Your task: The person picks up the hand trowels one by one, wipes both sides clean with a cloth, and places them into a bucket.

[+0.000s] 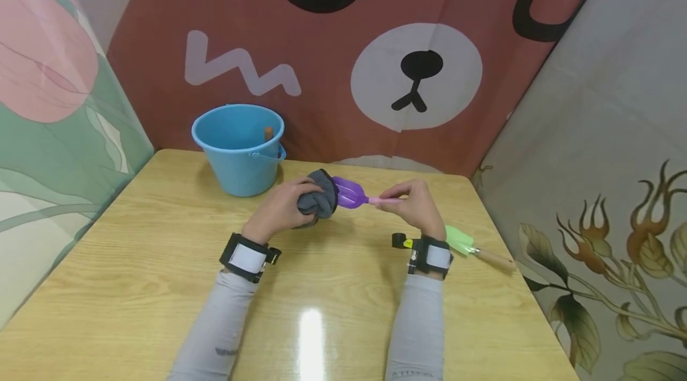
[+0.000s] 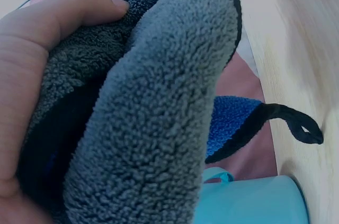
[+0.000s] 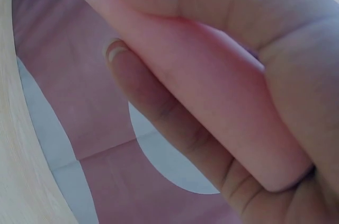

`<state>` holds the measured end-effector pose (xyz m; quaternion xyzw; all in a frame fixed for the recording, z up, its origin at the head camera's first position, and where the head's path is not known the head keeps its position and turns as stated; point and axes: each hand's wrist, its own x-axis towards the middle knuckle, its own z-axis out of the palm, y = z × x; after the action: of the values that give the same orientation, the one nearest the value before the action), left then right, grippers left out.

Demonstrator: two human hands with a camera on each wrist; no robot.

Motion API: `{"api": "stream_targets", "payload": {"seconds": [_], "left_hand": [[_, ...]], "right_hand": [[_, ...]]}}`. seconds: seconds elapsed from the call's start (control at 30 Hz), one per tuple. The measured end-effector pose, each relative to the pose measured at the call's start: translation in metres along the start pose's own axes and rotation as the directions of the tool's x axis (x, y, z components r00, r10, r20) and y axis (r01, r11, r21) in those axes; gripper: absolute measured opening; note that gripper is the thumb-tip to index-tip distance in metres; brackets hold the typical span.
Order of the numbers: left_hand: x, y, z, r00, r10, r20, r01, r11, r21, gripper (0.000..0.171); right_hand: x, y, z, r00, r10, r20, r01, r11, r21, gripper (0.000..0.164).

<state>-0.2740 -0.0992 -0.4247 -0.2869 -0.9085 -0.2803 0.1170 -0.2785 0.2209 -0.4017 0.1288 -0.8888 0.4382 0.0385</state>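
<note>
While pinching 1 purple scoop (image 1: 350, 192) with the right hand (image 1: 415, 205), apparently wiping it with grey cloth (image 1: 322, 197) gripped in the left hand (image 1: 278, 208) (over the table (image 1: 155, 285)); next, probably rub toward the handle (image 1: 374, 200).

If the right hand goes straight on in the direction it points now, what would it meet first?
Probably the grey cloth in the left hand: the purple scoop, held by the right hand, points toward it, though depth is unclear.
</note>
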Motion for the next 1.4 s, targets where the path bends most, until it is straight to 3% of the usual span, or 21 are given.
{"api": "stream_targets", "payload": {"seconds": [0.23, 0.43, 0.63, 0.77, 1.0, 1.13, 1.27, 1.4], "left_hand": [[-0.004, -0.012, -0.006, 0.998, -0.013, -0.065, 0.007, 0.996, -0.093, 0.045], [-0.007, -0.029, -0.007, 0.984, -0.073, -0.164, 0.042, 0.982, -0.185, 0.046], [-0.005, -0.029, 0.001, 0.946, -0.147, -0.290, 0.050, 0.947, -0.317, 0.049], [0.001, -0.023, 0.013, 0.914, -0.216, -0.343, 0.061, 0.910, -0.411, 0.047], [0.010, -0.002, 0.028, 0.875, -0.367, -0.315, 0.113, 0.788, -0.606, 0.042], [0.013, 0.006, 0.038, 0.850, -0.422, -0.316, 0.103, 0.721, -0.686, 0.038], [0.017, 0.011, 0.046, 0.809, -0.514, -0.284, 0.099, 0.595, -0.797, 0.033], [0.018, 0.011, 0.052, 0.779, -0.569, -0.264, 0.047, 0.472, -0.880, 0.030]], "right_hand": [[-0.001, 0.003, -0.004, 1.000, 0.013, -0.016, -0.013, 1.000, -0.004, 0.031], [-0.003, 0.005, -0.008, 0.998, -0.008, -0.065, 0.011, 0.999, 0.047, 0.032], [-0.004, 0.000, -0.005, 0.991, -0.051, -0.125, 0.062, 0.995, 0.084, 0.034], [-0.001, -0.008, 0.002, 0.986, -0.079, -0.149, 0.096, 0.990, 0.108, 0.034], [0.009, -0.019, 0.017, 0.969, -0.151, -0.194, 0.184, 0.969, 0.165, 0.035], [0.014, -0.025, 0.026, 0.961, -0.187, -0.203, 0.227, 0.955, 0.193, 0.033], [0.018, -0.031, 0.034, 0.961, -0.205, -0.188, 0.246, 0.942, 0.229, 0.032], [0.022, -0.035, 0.041, 0.963, -0.228, -0.144, 0.259, 0.930, 0.260, 0.029]]}}
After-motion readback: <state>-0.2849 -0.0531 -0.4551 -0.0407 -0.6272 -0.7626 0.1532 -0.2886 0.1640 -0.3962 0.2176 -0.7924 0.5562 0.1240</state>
